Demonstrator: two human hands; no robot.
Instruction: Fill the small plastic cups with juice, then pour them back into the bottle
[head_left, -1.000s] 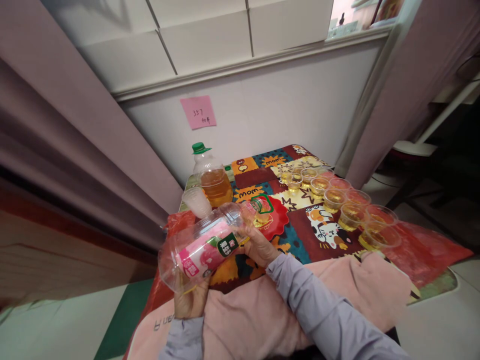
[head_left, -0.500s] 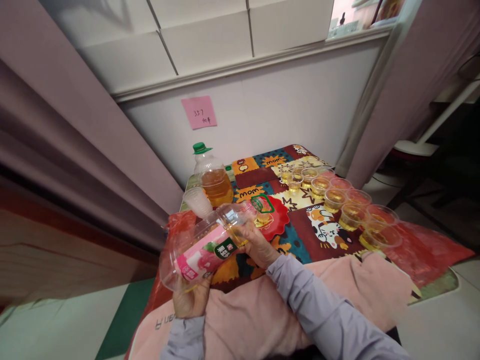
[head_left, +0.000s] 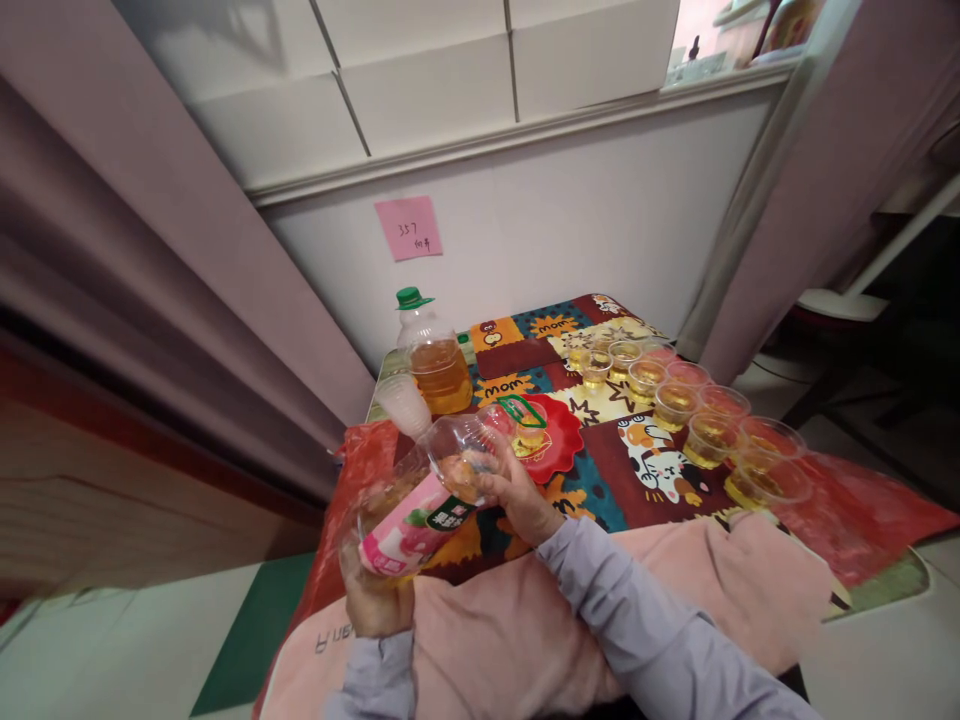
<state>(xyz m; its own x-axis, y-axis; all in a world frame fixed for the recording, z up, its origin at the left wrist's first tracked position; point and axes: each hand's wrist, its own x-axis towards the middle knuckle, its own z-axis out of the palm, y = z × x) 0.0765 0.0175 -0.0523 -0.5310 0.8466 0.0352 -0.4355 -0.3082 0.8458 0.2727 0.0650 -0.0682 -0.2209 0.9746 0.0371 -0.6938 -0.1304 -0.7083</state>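
Both hands hold a large clear plastic bottle with a pink label, tipped on its side, its neck toward the right. My left hand supports it under the base. My right hand is wrapped round it near the shoulder. Amber liquid shows inside the bottle. Its green-ringed mouth lies over a clear cup on a red scalloped plate; whether liquid is flowing I cannot tell. Behind stands a second bottle with amber liquid and a green cap. A stack of clear cups leans beside it.
Several clear cups of yellow liquid stand in rows along the right side of the patterned tablecloth. Red plastic sheeting hangs at the table's sides. A pink cloth lies at the front edge. A wall with a pink note stands behind.
The bottle in my hands has turned slightly and its liquid has shifted. Both hands keep their hold. The view has moved a little, so the scene sits slightly farther right.
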